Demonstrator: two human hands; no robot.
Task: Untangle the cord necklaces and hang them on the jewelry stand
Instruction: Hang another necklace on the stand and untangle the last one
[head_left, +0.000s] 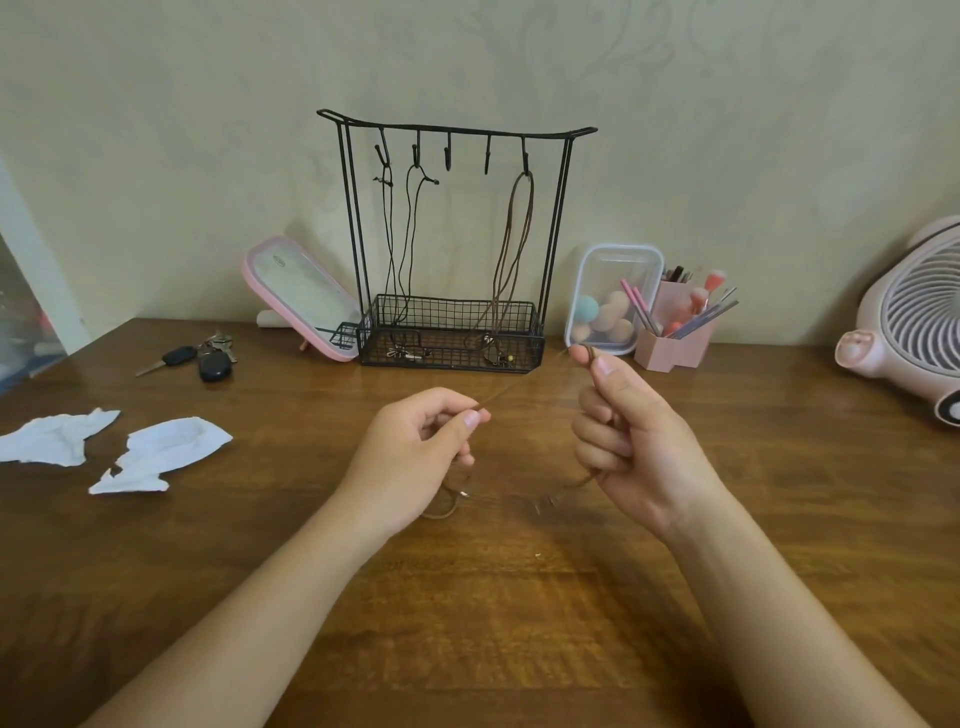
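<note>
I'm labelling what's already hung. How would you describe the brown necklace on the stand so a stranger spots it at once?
Against the wall stands a black wire jewelry stand with five hooks. The brown necklace hangs from the rightmost hook into the mesh basket. Unlike the two black cords on the left hooks, it is brown and thicker.

Your left hand: bare, slim fingers, short rounded thumbnail. Your right hand: bare, short rounded thumbnail, knuckle creases showing. Your left forearm and right forearm: bare along whole visible length, down to frame's bottom edge.
</note>
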